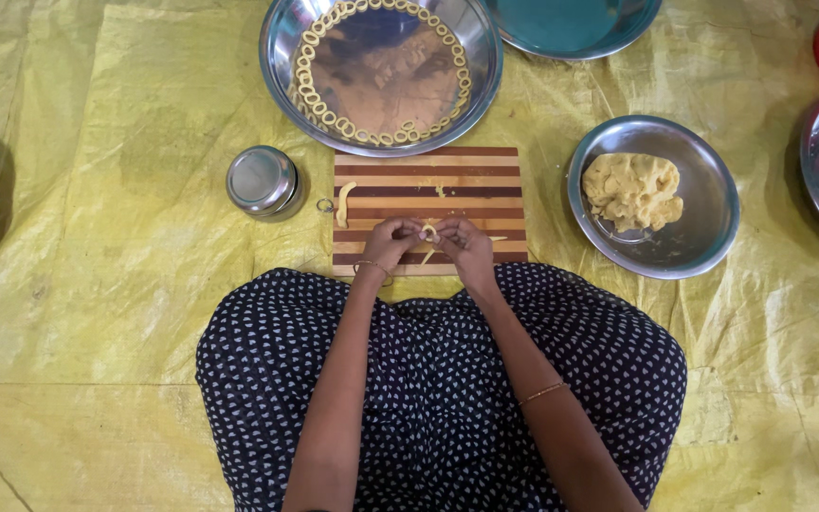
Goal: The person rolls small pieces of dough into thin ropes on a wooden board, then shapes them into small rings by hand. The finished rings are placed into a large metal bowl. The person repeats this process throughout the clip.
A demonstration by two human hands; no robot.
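Nearest to us, our lap in the dark dotted dress (438,379) is filling the lower view, and our two forearms are reaching forward over it to the near edge of the striped cutting board (428,171); we are pinching a small dough ring (427,230) between the fingertips of our left hand (391,242) and our right hand (464,246), both closed on it from either side, so the ring is sitting midway between them, neither hand nearer; a short tail of dough is hanging down from it toward the board. We are leaving a curved dough strip (342,203) lying near the board's left edge, its long axis running roughly away from us, closer to our left hand. Just beyond the board's far edge, the large steel bowl (282,66) is holding finished rings laid around its inner wall; off the board's right edge, the steel plate (703,237) is holding a lump of yellow dough (632,190); a small lidded steel tin (262,180) is standing off the left edge, all on the yellow floor sheet (97,284).
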